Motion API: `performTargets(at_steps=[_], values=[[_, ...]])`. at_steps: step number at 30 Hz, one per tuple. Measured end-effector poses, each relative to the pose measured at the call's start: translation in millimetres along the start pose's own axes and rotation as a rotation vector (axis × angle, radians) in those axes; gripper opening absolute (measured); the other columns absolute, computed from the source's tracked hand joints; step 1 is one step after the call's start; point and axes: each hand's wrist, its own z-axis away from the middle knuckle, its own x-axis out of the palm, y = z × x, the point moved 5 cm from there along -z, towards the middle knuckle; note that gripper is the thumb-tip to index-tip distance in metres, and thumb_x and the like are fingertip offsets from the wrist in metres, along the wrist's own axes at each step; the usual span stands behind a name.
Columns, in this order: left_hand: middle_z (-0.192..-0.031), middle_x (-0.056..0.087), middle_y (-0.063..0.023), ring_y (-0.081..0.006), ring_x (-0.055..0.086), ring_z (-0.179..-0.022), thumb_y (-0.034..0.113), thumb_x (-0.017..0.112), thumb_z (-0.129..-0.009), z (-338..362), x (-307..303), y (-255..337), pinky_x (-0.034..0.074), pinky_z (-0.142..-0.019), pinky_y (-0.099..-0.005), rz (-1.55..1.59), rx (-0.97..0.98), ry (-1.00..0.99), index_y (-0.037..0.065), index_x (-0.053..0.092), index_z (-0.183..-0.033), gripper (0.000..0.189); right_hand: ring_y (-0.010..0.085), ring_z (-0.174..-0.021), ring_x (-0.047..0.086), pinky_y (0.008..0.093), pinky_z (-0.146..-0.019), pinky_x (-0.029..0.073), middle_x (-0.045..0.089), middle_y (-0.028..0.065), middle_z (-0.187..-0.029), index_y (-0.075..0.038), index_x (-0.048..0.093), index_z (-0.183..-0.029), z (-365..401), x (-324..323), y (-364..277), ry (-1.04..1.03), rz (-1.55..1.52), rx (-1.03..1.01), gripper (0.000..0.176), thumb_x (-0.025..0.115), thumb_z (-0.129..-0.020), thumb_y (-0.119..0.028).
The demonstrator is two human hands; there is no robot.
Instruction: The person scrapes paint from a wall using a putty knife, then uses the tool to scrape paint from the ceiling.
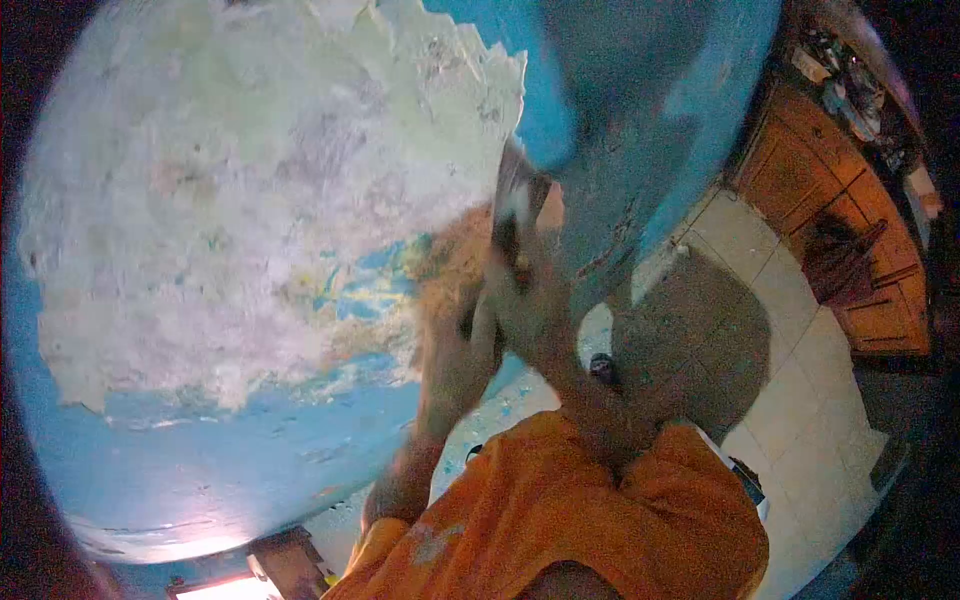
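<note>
Both of my hands are close together at the middle of the view, in front of a wall with blue paint [240, 440]. My left hand [465, 290] and my right hand [530, 295] are closed around what looks like a scraper [514, 185], its blade pointing up. The blade is at the jagged border between the blue paint and a large bare whitish patch [250, 200]. Motion blur and shadow hide the handle and the exact finger positions.
A pale tiled floor [810, 400] lies below right, with paint flakes near the wall. An orange-brown wooden panelled piece [790, 150] with dark cloth on it stands right, clutter [850, 90] behind it. A bright light [230, 590] shows at lower left.
</note>
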Motion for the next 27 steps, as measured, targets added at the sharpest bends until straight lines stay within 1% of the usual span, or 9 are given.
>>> performTargets(at_steps=[5, 6, 7, 12, 15, 19, 21, 26, 27], values=[[-0.053, 0.050, -0.0069, -0.0111, 0.047, -0.046, 0.022, 0.043, -0.088, 19.6, 0.1, -7.6, 0.039, -0.044, -0.0285, 0.095, -0.394, -0.037, -0.002, 0.054, -0.085, 0.027, 0.0135, -0.067, 0.054, 0.0271, -0.060, 0.045, 0.057, 0.0122, -0.077, -0.007, 0.040, -0.123, 3.8, -1.9, -9.1, -0.105, 0.219, 0.036, 0.042, 0.052, -0.083, -0.014], [-0.054, 0.050, -0.0061, -0.0098, 0.047, -0.046, 0.022, 0.044, -0.088, 12.6, 4.5, -22.4, 0.038, -0.044, -0.0266, -0.200, -0.017, -0.030, -0.002, 0.053, -0.086, 0.026, 0.0132, -0.067, 0.055, 0.0266, -0.060, 0.045, 0.057, 0.0117, -0.078, -0.006, 0.040, -0.123, -7.9, -6.1, -12.4, -0.071, 0.085, 0.086, 0.043, 0.052, -0.083, -0.015], [-0.054, 0.050, -0.0061, -0.0098, 0.047, -0.046, 0.022, 0.044, -0.088, 12.3, 4.0, -17.7, 0.038, -0.044, -0.0266, -0.189, -0.028, -0.024, -0.002, 0.053, -0.086, 0.026, 0.0128, -0.068, 0.055, 0.0261, -0.060, 0.045, 0.057, 0.0113, -0.079, -0.005, 0.040, -0.123, -12.8, -8.4, -12.0, -0.035, -0.052, 0.128, 0.044, 0.053, -0.083, -0.016], [-0.059, 0.052, -0.0060, -0.0089, 0.046, -0.048, 0.020, 0.048, -0.086, 40.2, 5.1, -15.6, 0.038, -0.044, -0.0262, 0.218, -0.514, 0.013, -0.002, 0.052, -0.092, 0.023, 0.0145, -0.072, 0.057, 0.0239, -0.060, 0.046, 0.056, 0.0115, -0.088, -0.002, 0.043, -0.121, 17.6, -0.8, 10.9, -0.185, 0.041, 0.082, 0.041, 0.054, -0.082, -0.010], [-0.059, 0.054, -0.0064, -0.0084, 0.048, -0.049, 0.020, 0.047, -0.086, 17.6, 15.6, -4.6, 0.039, -0.045, -0.0250, 0.102, -0.312, 0.000, -0.002, 0.054, -0.095, 0.025, 0.0176, -0.074, 0.058, 0.0240, -0.062, 0.046, 0.056, 0.0141, -0.098, -0.004, 0.037, -0.127, 2.9, -4.3, 55.0, -0.190, -0.205, 0.162, 0.050, 0.056, -0.081, -0.012], [-0.060, 0.053, -0.0051, -0.0077, 0.048, -0.050, 0.022, 0.047, -0.086, 31.5, 26.5, -9.5, 0.039, -0.046, -0.0229, 0.083, -0.291, 0.006, -0.002, 0.054, -0.097, 0.027, 0.0201, -0.076, 0.058, 0.0268, -0.064, 0.047, 0.053, 0.0148, -0.105, -0.005, 0.030, -0.131, 6.9, -17.3, 27.1, -0.390, -0.041, 0.431, 0.057, 0.056, -0.082, -0.015], [-0.061, 0.054, -0.0056, -0.0092, 0.048, -0.050, 0.022, 0.047, -0.086, 45.4, 17.7, -11.9, 0.039, -0.046, -0.0243, 0.186, -0.374, 0.048, -0.002, 0.053, -0.097, 0.026, 0.0199, -0.069, 0.058, 0.0276, -0.062, 0.047, 0.057, 0.0120, -0.090, -0.005, 0.027, -0.132, 14.7, -12.9, 22.4, -0.320, 0.336, -0.047, 0.058, 0.055, -0.082, -0.016], [-0.062, 0.054, -0.0064, -0.0107, 0.050, -0.051, 0.020, 0.045, -0.087, -7.6, 35.4, 2.1, 0.040, -0.047, -0.0250, 0.188, -0.196, -0.034, -0.002, 0.052, -0.097, 0.025, 0.0235, -0.077, 0.056, 0.0311, -0.070, 0.045, 0.056, 0.0150, -0.092, -0.003, 0.032, -0.126, -3.9, -14.8, 16.7, -0.091, 0.335, -0.291, 0.054, 0.056, -0.080, -0.016], [-0.061, 0.054, -0.0060, -0.0103, 0.049, -0.050, 0.020, 0.045, -0.087, -3.2, 35.1, 8.9, 0.039, -0.046, -0.0248, 0.042, 0.009, 0.046, -0.002, 0.052, -0.096, 0.024, 0.0220, -0.073, 0.056, 0.0306, -0.066, 0.045, 0.056, 0.0137, -0.088, -0.002, 0.036, -0.121, 6.8, -14.7, 7.0, -0.070, 0.416, -0.351, 0.048, 0.056, -0.080, -0.017]])
